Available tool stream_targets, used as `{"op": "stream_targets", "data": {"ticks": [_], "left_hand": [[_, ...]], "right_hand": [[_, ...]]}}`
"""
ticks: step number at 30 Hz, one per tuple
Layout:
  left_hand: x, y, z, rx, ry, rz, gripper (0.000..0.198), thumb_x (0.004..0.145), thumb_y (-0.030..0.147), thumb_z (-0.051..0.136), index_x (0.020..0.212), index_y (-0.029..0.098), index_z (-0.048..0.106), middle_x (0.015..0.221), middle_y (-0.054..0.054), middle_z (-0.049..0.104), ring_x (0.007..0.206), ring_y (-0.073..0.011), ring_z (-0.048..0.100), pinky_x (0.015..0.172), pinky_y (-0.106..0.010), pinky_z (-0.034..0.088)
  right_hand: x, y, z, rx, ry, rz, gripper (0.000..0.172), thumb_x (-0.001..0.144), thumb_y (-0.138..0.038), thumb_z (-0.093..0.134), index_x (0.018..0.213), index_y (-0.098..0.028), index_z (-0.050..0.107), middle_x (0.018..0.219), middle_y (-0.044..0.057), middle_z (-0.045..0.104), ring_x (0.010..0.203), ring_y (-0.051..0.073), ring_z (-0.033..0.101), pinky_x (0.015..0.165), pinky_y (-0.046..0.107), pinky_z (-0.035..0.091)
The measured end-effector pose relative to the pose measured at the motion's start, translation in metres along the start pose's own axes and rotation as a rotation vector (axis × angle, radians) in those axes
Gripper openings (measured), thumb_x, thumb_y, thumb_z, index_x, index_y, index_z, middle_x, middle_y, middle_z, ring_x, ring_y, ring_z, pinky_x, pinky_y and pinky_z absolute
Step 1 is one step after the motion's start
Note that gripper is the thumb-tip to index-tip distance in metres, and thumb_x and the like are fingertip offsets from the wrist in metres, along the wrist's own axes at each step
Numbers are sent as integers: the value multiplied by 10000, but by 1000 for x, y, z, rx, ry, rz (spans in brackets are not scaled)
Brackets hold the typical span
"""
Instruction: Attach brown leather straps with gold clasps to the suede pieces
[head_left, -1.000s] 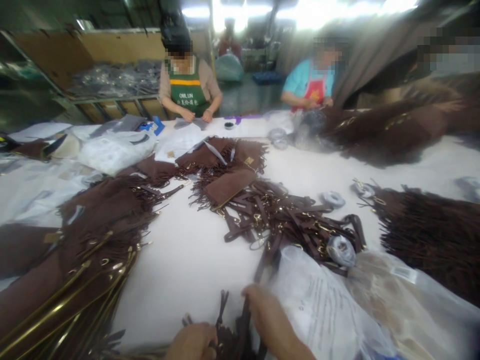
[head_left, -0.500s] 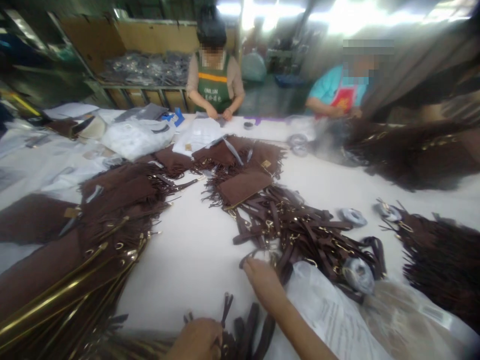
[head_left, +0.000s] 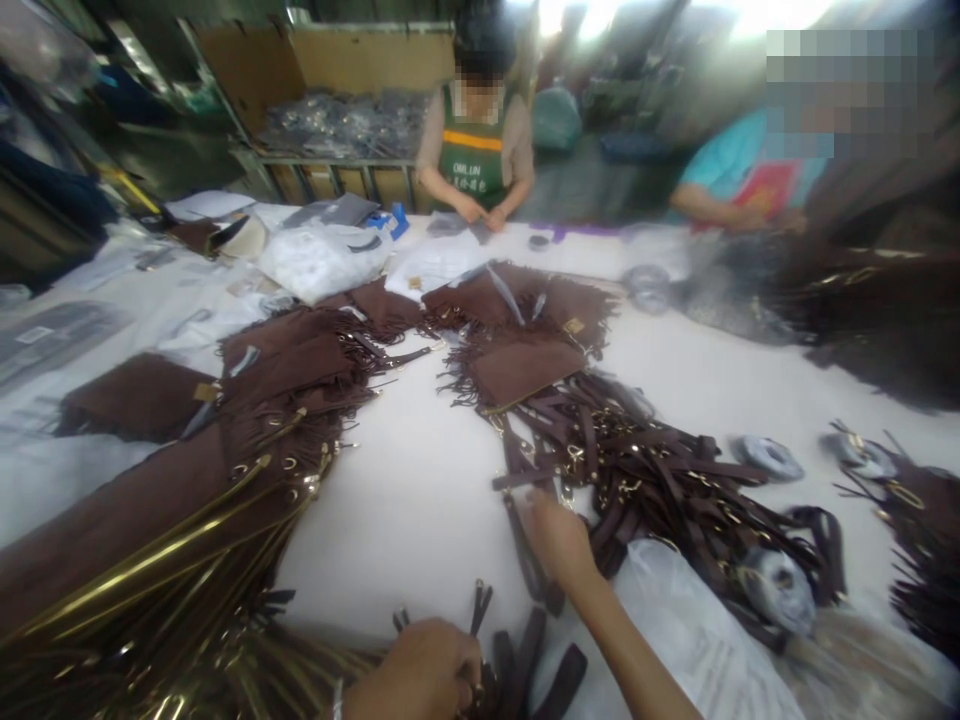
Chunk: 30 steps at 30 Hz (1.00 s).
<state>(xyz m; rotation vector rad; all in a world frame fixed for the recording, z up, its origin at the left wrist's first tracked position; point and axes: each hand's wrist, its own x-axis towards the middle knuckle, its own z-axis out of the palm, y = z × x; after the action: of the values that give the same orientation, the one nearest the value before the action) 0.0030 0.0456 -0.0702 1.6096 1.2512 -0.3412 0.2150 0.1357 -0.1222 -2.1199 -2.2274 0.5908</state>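
Gripping dark straps (head_left: 525,650) at six o'clock, left hand (head_left: 431,665) clenched, back upward, right hand (head_left: 559,535) outstretched at brown straps (head_left: 652,470), five o'clock, finger closure indeterminable

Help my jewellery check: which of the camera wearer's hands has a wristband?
The left hand: a pale wristband crosses its wrist; the right hand shows none.

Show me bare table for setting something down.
Bare white tabletop shows beyond the left hand, between the brown fringed pieces with gold trim and the heap of brown, gold-clasped straps. Another patch lies between that heap and the dark-brown pile at upper right. Crowded: the heap, with the right hand at its left and a white printed plastic bag nearer.
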Motion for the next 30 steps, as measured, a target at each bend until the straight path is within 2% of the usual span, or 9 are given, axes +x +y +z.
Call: {"op": "stream_targets", "data": {"ticks": [2, 4, 7, 11, 14, 17, 21, 26, 30], "left_hand": [[1, 1, 0, -15, -15, -43, 188, 655, 196, 688, 808, 261, 775, 819, -14, 761, 801, -236, 690, 680, -280, 449], [2, 1, 0, -22, -32, -66, 179, 643, 219, 722, 804, 274, 779, 820, -7, 765, 804, -241, 693, 678, -282, 446], [4, -2, 2, -45, -26, -49, 191, 652, 215, 713, 813, 288, 785, 834, -4, 769, 823, -242, 696, 695, -288, 444], [5, -6, 3, -95, 13, -20, 179, 646, 208, 700, 795, 252, 790, 801, -31, 767, 787, -244, 697, 654, -289, 420], [6, -8, 2, -132, 17, 12, 168, 650, 200, 681, 777, 228, 788, 757, -28, 759, 731, -220, 687, 612, -268, 406], [7, -9, 2, -150, 0, 45, 173, 665, 190, 662, 781, 233, 782, 753, 1, 754, 722, -184, 675, 623, -240, 413], [8, -10, 1, -146, -27, 64, 166, 674, 194, 644, 774, 240, 770, 747, 26, 740, 724, -167, 652, 638, -229, 414], [10, -11, 2, -128, -47, 51, 145, 681, 241, 633, 761, 215, 752, 718, 29, 700, 694, -157, 601, 596, -230, 372], [13, -11, 2, -106, -60, 24, 180, 682, 295, 627, 750, 177, 745, 663, 12, 666, 643, -159, 552, 537, -240, 317]], "right_hand": [[14, -20, 15, 21, 14, 49, 210, 957, -294, 499, 1053, -124, 573, 1010, 166, 664, 943, 302, 652, 757, 354, 472], [21, -34, 29, 49, 6, 73, 188, 925, -236, 550, 1059, -105, 560, 1058, 189, 642, 987, 307, 639, 778, 351, 466], [14, -35, 36, 111, -58, 64, 147, 903, -116, 512, 1038, -89, 564, 1000, 186, 656, 906, 290, 661, 748, 346, 463], [-20, -18, 19, 250, -158, -33, 49, 897, -156, 536, 930, -144, 571, 875, 90, 677, 838, 226, 661, 729, 292, 462], [-51, -14, 1, 481, -189, -130, 131, 953, -199, 453, 1033, -202, 556, 873, 0, 666, 764, 137, 641, 717, 225, 460], [-81, -17, -6, 775, -221, -211, 218, 993, -272, 385, 1109, -237, 566, 886, -6, 655, 751, 142, 613, 715, 243, 457], [-114, -22, -3, 883, -252, -277, 283, 1008, -370, 360, 1089, -253, 604, 917, 12, 648, 822, 176, 589, 764, 279, 445], [-142, -28, 7, 1038, -247, -163, 344, 1004, -429, 380, 926, -231, 649, 781, -7, 636, 720, 163, 578, 691, 257, 442], [-159, -31, 13, 1088, -277, -65, 247, 983, -389, 459, 936, -228, 642, 794, -21, 645, 744, 161, 594, 684, 248, 427]]}}
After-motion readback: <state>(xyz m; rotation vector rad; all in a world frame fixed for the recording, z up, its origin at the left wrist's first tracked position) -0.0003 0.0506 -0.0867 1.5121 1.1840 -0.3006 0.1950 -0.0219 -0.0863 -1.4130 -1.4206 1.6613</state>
